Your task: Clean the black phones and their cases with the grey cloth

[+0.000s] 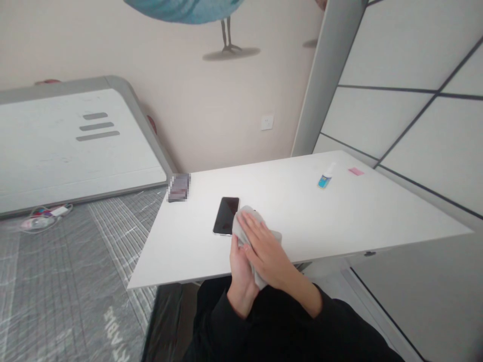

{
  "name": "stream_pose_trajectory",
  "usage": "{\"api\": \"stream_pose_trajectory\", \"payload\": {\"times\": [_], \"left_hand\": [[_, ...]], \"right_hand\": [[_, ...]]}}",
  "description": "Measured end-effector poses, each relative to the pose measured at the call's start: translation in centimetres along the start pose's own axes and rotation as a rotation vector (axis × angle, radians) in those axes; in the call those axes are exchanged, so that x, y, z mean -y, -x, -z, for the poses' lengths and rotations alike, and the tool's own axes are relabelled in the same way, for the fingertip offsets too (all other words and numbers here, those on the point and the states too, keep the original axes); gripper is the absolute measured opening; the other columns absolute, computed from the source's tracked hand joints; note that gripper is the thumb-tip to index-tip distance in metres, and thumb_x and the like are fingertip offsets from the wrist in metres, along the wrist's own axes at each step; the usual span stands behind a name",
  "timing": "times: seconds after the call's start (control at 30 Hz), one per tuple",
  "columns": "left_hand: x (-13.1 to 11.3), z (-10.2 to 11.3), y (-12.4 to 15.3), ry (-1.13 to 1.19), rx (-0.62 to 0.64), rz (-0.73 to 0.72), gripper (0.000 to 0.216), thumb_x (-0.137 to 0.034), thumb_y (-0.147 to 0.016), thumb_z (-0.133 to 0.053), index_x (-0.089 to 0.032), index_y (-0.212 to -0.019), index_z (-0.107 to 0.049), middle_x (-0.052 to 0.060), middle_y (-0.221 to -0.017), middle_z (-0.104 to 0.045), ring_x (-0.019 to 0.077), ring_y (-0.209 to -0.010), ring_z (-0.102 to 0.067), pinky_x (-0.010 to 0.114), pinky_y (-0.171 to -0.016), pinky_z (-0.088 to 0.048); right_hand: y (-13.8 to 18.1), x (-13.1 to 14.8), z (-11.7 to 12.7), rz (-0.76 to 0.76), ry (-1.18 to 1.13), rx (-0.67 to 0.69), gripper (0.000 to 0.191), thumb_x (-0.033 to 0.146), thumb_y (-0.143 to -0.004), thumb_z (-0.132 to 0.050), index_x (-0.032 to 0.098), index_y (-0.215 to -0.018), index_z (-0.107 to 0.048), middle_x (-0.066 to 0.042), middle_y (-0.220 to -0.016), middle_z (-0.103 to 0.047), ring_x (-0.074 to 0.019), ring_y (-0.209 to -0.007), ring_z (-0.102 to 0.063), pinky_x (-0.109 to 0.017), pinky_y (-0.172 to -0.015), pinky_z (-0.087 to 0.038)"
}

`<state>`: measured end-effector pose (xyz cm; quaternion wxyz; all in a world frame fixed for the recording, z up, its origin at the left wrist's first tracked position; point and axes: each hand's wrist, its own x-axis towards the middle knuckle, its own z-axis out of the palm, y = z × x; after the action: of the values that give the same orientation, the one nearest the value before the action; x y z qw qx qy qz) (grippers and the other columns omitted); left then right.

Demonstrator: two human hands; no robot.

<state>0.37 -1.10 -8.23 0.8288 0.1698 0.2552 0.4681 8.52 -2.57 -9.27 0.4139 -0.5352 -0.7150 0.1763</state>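
A light grey cloth (247,212) is bunched between my two hands just over the front edge of the white table (320,216). My left hand (241,266) holds it from below, with the thumb up along its side. Pressed over the top lies my right hand (266,251), its fingers close together on the fabric. One fold of the cloth hangs down by my wrists. A small dark bit shows at its far edge; whether something is wrapped inside is hidden. Just left of the cloth, a black-screened phone (227,216) lies flat on the table.
A small blue-labelled bottle (325,180) with a white top lies near the table's back right, beside a pink slip (355,171). A blurred-out dark object (179,187) sits at the back left corner. A whiteboard (75,166) leans at the wall; cables (45,218) lie on the floor.
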Motion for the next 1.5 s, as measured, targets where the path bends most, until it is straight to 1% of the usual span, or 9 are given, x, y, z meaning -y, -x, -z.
{"api": "stream_pose_trajectory", "payload": {"times": [0.07,0.27,0.4,0.5,0.7,0.97,1.23,1.37,1.5], "left_hand": [[-0.4,-1.1,0.9,0.005,-0.011,0.044,0.058,-0.057,-0.101,-0.034,-0.022,-0.140,-0.059,0.006,-0.149,-0.057,0.0232,-0.147,-0.041,0.038,-0.124,-0.031],[-1.9,-3.5,-0.5,-0.318,-0.177,-0.226,0.034,-0.043,-0.095,-0.059,-0.022,-0.119,-0.071,0.003,-0.139,-0.066,0.0223,-0.148,-0.040,0.035,-0.125,-0.027],[-3.8,-4.0,-1.7,-0.649,0.025,-0.414,0.028,-0.030,-0.093,-0.062,-0.022,-0.118,-0.071,0.003,-0.144,-0.062,0.0241,-0.152,-0.031,0.039,-0.128,-0.015],[-6.0,-3.0,-2.2,-0.905,0.109,-0.531,0.036,-0.031,-0.094,-0.059,-0.023,-0.128,-0.067,0.003,-0.157,-0.046,0.0254,-0.154,-0.028,0.042,-0.129,-0.009],[-7.8,2.3,-3.5,-1.698,-0.196,-0.526,0.077,-0.041,-0.085,-0.068,-0.016,-0.152,-0.040,0.021,-0.169,-0.007,0.0488,-0.148,-0.031,0.065,-0.120,-0.020],[-9.0,4.6,-4.0,-2.034,-0.221,-0.638,0.086,-0.019,-0.081,-0.061,-0.010,-0.157,-0.023,0.025,-0.146,-0.052,0.0396,-0.131,-0.053,0.054,-0.108,-0.041],[-10.2,5.5,-3.6,-2.018,-0.271,-0.813,0.075,-0.019,-0.083,-0.058,-0.009,-0.152,-0.031,0.025,-0.153,-0.047,0.0393,-0.138,-0.049,0.053,-0.106,-0.042],[-10.2,5.7,-3.7,-1.960,-0.278,-0.819,0.072,-0.020,-0.083,-0.059,-0.013,-0.151,-0.034,0.022,-0.152,-0.048,0.0384,-0.140,-0.048,0.053,-0.107,-0.043],[-10.8,5.6,-3.8,-1.871,-0.316,-0.901,0.070,-0.023,-0.085,-0.060,-0.018,-0.151,-0.035,0.020,-0.153,-0.048,0.0363,-0.142,-0.046,0.054,-0.109,-0.042]], "right_hand": [[-1.1,-1.2,0.6,-0.157,-0.207,-0.109,0.065,0.045,-0.102,-0.041,0.023,-0.161,-0.026,-0.005,-0.168,-0.024,-0.0271,-0.156,-0.020,-0.052,-0.128,-0.016],[-1.7,-1.5,-0.1,-0.484,-0.858,-0.330,0.064,0.070,-0.086,-0.061,0.023,-0.131,-0.065,-0.008,-0.137,-0.066,-0.0316,-0.135,-0.054,-0.050,-0.118,-0.038],[-1.6,-1.2,0.4,-0.553,-0.992,-0.327,0.061,0.069,-0.080,-0.068,0.021,-0.117,-0.069,-0.009,-0.119,-0.075,-0.0323,-0.115,-0.068,-0.047,-0.101,-0.054],[-1.9,-2.4,1.4,-0.565,-0.951,-0.330,0.055,0.065,-0.079,-0.072,0.022,-0.113,-0.068,-0.009,-0.111,-0.077,-0.0317,-0.107,-0.071,-0.045,-0.091,-0.059],[-2.6,-6.2,3.3,-0.541,-0.718,-0.264,0.053,0.065,-0.077,-0.073,0.019,-0.104,-0.070,-0.011,-0.101,-0.077,-0.0328,-0.102,-0.071,-0.048,-0.093,-0.057],[-3.5,-7.6,1.6,-0.367,-0.275,-0.152,0.056,0.051,-0.096,-0.048,0.020,-0.142,-0.052,-0.013,-0.135,-0.066,-0.0334,-0.128,-0.061,-0.058,-0.112,-0.044],[-4.0,-4.7,-4.1,-0.281,-0.104,-0.274,0.058,0.027,-0.100,-0.032,0.019,-0.157,-0.036,-0.012,-0.150,-0.054,-0.0285,-0.138,-0.053,-0.053,-0.113,-0.044],[-3.8,-3.7,-1.8,-0.273,-0.200,-0.410,0.053,0.030,-0.100,-0.033,0.016,-0.148,-0.051,-0.012,-0.145,-0.059,-0.0281,-0.137,-0.054,-0.053,-0.116,-0.041],[-4.4,-2.6,0.9,-0.222,-0.257,-0.559,0.054,0.040,-0.104,-0.029,0.022,-0.154,-0.041,-0.009,-0.154,-0.049,-0.0271,-0.146,-0.042,-0.054,-0.120,-0.035]]}}
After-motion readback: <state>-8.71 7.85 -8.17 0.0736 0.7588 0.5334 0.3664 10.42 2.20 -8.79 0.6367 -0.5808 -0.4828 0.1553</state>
